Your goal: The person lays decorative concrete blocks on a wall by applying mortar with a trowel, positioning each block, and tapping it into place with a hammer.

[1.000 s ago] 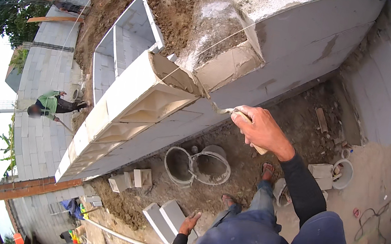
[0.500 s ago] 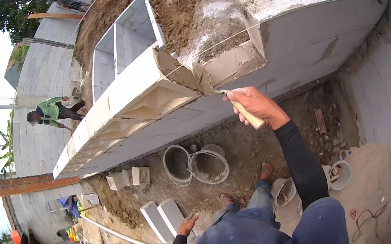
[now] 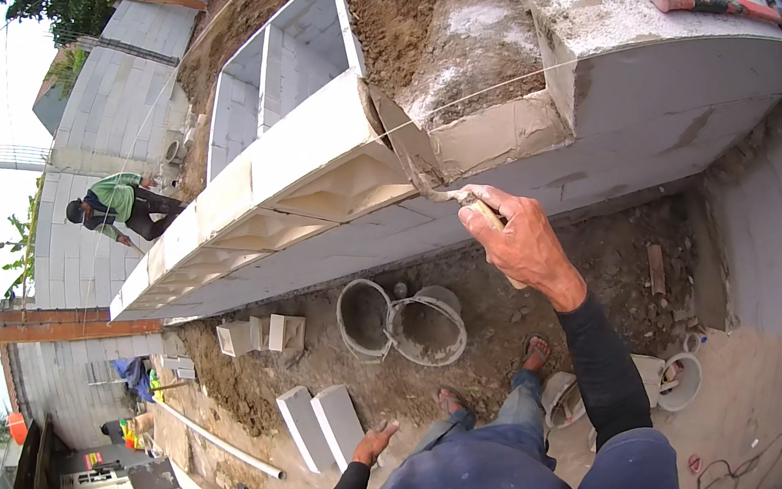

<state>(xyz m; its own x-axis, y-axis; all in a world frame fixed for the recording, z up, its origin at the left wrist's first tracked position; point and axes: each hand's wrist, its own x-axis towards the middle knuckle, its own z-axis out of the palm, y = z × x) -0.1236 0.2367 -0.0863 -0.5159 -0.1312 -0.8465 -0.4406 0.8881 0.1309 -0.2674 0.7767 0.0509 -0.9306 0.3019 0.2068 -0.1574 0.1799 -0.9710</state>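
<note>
My right hand (image 3: pixel 524 246) is closed round the wooden handle of a trowel (image 3: pixel 414 155). The trowel's mortar-smeared blade lies against the end of a row of cream blocks (image 3: pixel 335 181) with angular hollows, set on top of the grey wall (image 3: pixel 565 159). Just right of that blade, grey-brown mortar (image 3: pixel 498 137) coats a gap in the top course. A taut string (image 3: pixel 506 83) crosses over the gap. Low on my left side, my left hand (image 3: pixel 374 442) hangs with nothing in it, its fingers loosely apart.
On the ground below stand two round mortar tubs (image 3: pixel 429 331), loose cream blocks (image 3: pixel 287 333) and two pale slabs (image 3: pixel 336 424). A red-handled hammer (image 3: pixel 715 4) lies on the wall top. Buckets (image 3: pixel 682 381) are at right. A person in green (image 3: pixel 119 204) bends beyond the wall.
The view has shifted, bringing the hammer into sight. My right hand has turned, and the trowel blade now lies more along the block's end. My left hand still hangs low.
</note>
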